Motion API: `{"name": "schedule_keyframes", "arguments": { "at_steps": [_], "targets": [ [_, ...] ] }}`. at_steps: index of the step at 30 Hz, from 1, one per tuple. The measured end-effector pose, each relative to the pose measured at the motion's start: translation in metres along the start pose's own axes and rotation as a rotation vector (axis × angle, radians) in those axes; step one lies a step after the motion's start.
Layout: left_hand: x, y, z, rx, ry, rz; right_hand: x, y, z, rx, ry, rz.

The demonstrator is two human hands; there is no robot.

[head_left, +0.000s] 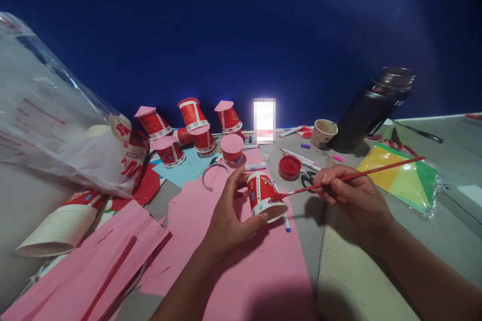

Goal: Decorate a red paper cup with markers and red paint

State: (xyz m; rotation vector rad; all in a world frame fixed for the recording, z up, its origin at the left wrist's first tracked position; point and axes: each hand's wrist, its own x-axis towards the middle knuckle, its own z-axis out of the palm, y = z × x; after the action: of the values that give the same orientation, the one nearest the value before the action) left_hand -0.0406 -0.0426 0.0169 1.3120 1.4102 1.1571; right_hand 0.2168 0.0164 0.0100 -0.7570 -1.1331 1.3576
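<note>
My left hand [235, 215] grips a red and white paper cup [260, 191], tilted with its open rim toward me, thumb at the rim. In my right hand [344, 193] is a red paintbrush [376, 169], pinched between thumb and fingers. Its tip touches the cup's side near the rim, where red paint shows. Just behind the cup stands a small pot of red paint [289, 167]. Beneath the cup lies pink paper [263, 266]. At the back left are several upturned red cups [172, 154], some with pink paper tops.
On the left are a clear plastic bag [56, 110] and a stack of paper cups [62, 223]. A black thermos [371, 110] and a patterned cup [324, 134] stand at the back right. Scissors [308, 178], markers [301, 159] and a colourful plastic packet [401, 175] lie right of the pink paper.
</note>
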Motion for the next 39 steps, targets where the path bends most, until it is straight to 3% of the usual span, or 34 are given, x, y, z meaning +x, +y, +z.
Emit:
{"name": "schedule_keyframes", "arguments": {
  "at_steps": [39],
  "targets": [
    [-0.0012, -0.0070, -0.0005, 0.016, -0.028, 0.056, -0.0018, -0.0021, 0.0012, -0.024, 0.021, -0.033]
  ]
}}
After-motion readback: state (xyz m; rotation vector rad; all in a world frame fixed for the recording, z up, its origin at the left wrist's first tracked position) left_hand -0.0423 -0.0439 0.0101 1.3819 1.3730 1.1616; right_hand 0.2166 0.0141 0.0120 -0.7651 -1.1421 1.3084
